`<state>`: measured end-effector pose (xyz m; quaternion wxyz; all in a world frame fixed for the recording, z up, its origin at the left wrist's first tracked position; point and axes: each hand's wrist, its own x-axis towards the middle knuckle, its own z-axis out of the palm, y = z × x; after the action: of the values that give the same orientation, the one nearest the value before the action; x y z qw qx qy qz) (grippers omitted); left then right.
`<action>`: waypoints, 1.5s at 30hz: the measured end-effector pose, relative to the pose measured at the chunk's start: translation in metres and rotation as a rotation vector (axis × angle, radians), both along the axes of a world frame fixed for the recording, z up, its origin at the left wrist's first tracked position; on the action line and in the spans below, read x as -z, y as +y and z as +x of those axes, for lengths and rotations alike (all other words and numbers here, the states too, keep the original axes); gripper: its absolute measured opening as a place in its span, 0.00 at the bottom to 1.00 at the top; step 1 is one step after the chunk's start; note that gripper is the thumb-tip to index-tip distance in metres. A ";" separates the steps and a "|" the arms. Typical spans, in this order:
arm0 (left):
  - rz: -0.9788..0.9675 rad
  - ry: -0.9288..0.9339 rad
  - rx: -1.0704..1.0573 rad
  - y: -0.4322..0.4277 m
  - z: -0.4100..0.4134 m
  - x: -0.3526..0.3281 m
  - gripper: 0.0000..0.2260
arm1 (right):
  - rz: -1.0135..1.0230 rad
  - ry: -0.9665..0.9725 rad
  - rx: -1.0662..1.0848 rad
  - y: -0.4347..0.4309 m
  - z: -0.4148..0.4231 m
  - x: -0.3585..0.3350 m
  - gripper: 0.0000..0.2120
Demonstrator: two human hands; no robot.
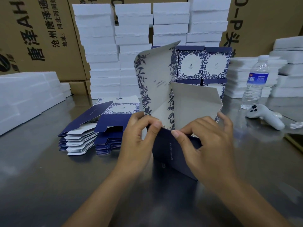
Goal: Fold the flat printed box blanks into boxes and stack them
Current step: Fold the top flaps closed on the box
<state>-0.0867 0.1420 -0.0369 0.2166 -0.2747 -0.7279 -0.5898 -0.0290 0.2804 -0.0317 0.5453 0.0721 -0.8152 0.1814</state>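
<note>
Left hand [139,135] and right hand [208,141], frame centre: each pinches, thumb against curled forefinger, the matte navy lower panel of a half-folded card box blank [157,79], whose pale inner flaps with blue floral borders stand upright above the brushed-steel counter [49,177]. Flat blanks [85,136], thin navy-and-white card: two stepped piles on the counter, left of centre. Folded boxes [203,66], square-faced, floral-printed: stacked at upper centre, in front of white rectangular blocks [101,46].

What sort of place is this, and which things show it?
Probably a packing workshop: large printed cartons behind, stacks of white foam trays, and flat box blanks piled on the steel table.
</note>
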 end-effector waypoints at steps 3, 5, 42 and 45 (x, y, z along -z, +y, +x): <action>-0.020 0.059 -0.081 -0.005 -0.004 -0.002 0.11 | -0.017 0.009 -0.028 0.001 0.001 0.001 0.12; -0.048 0.108 -0.120 -0.006 -0.004 -0.002 0.10 | -0.005 0.030 -0.030 0.000 0.001 0.002 0.13; 0.064 -0.043 0.007 -0.008 0.001 -0.004 0.10 | 0.171 0.272 -0.274 0.010 0.008 0.001 0.18; 0.164 -0.189 0.108 -0.007 0.002 -0.007 0.06 | 0.101 0.333 -0.281 0.016 0.009 -0.003 0.15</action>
<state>-0.0851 0.1347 -0.0302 0.1368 -0.2378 -0.6785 -0.6814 -0.0195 0.2965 -0.0291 0.6373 0.2412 -0.7041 0.2000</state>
